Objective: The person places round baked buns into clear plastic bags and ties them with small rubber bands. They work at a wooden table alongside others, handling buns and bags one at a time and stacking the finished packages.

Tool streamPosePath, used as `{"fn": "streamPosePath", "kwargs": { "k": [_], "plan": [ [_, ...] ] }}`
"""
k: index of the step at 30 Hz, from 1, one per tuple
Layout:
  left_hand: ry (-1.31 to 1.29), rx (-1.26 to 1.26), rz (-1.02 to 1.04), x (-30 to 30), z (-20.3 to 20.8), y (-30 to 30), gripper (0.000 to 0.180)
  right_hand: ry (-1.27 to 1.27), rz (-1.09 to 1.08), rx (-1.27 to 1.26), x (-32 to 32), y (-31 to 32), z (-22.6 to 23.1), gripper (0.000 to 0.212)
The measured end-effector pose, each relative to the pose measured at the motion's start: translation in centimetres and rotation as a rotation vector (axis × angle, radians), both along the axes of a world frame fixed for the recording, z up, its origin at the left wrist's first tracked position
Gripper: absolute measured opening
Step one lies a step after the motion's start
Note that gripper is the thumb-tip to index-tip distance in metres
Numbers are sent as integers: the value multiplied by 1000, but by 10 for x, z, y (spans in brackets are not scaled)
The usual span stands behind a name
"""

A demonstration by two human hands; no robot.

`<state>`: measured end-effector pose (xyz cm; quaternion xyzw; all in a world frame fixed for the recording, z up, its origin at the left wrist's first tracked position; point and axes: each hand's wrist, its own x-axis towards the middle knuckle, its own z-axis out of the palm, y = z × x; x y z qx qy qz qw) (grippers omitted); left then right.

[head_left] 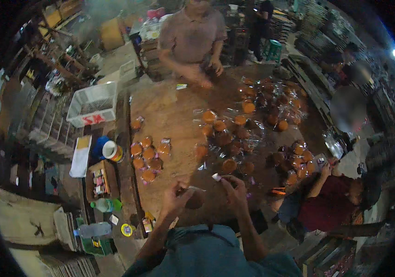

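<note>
My left hand (176, 197) is closed in a pinch, with a thin pale edge of clear plastic wrap (197, 188) reaching out from its fingertips. Just beside and below these fingers is a round brown disc (194, 200); whether it hangs from the wrap or rests on the table I cannot tell. A small white-and-pink slip (216, 177) is pinched between the thumb and fingers of my right hand (234, 187). Ahead, several brown discs (229, 166) lie loose among crinkled clear film. To the left, a cluster of wrapped discs (149, 153) has pinkish-white slips on it.
The wooden table (174, 111) stretches to a person (192, 41) standing opposite. More discs with film (271, 101) cover its far right. Another person (329, 203) in dark red works at right. Left stand a white crate (93, 104), a tub (112, 151), a wooden box (99, 180) and bottles (95, 230).
</note>
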<state>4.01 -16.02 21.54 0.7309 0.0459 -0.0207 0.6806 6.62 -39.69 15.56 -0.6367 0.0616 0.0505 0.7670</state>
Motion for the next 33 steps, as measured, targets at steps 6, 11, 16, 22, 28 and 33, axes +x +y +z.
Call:
{"fn": "streamPosePath", "kwargs": {
  "k": [6,11,16,22,28,33],
  "plan": [
    [42,-237,-87,-10,-1,7,22,-304,93,-340,-29,62,74,17],
    [69,-306,-85,-18,-2,22,15,-297,141,-448,-36,72,71,17],
    [259,-442,13,-24,3,26,13,-454,78,-552,-35,84,61,18],
    [-127,152,0,-18,-3,17,16,-337,-31,-545,-36,80,86,13],
    [-177,46,-177,-18,1,-14,19,-200,-409,-18,-24,85,80,17],
    [-221,201,-165,-19,6,-47,22,-80,-199,62,-21,80,17,16]
  ]
}}
